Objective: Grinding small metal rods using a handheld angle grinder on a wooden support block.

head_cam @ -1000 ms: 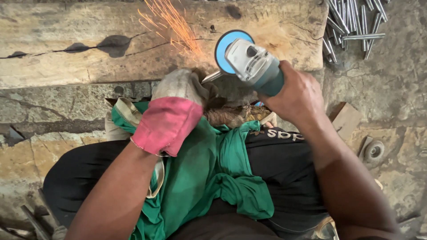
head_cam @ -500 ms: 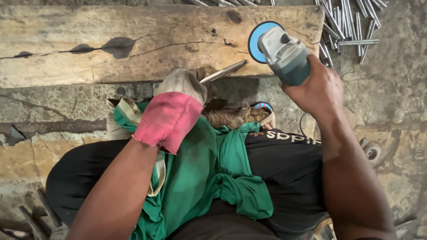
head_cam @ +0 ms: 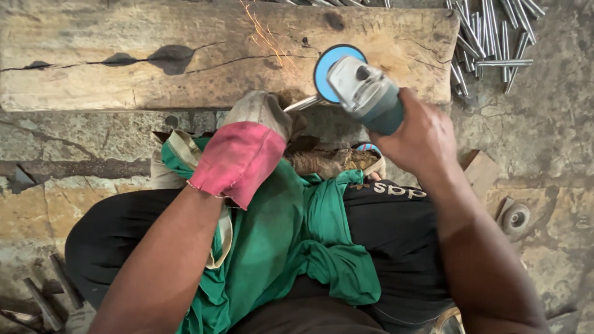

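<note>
While sparks (head_cam: 266,37) fly up across the wooden beam (head_cam: 154,62), the right hand (head_cam: 421,133) is wrapped tight round the teal body of an angle grinder (head_cam: 365,93), fingers closed about the housing and hidden on its far side. The blue disc (head_cam: 325,65) meets the tip of a thin metal rod (head_cam: 303,103) just at the beam's near edge. That rod runs back into the left hand (head_cam: 250,139), which wears a worn glove with a pink cuff; the glove is curled shut on the rod, though how much of the rod lies inside it cannot be seen. Only a short bright stretch shows between glove and disc.

Below the hands, a green cloth (head_cam: 278,247) is draped over the person's lap, covering most of the dark trousers (head_cam: 396,229). A brown fibrous bundle (head_cam: 322,162) sits between glove and cloth, too tangled to name. Top right, a heap of metal rods (head_cam: 489,37) lies on the stone floor (head_cam: 544,130), cut off by the frame edge. A small round metal piece (head_cam: 515,218) rests on the floor at right.
</note>
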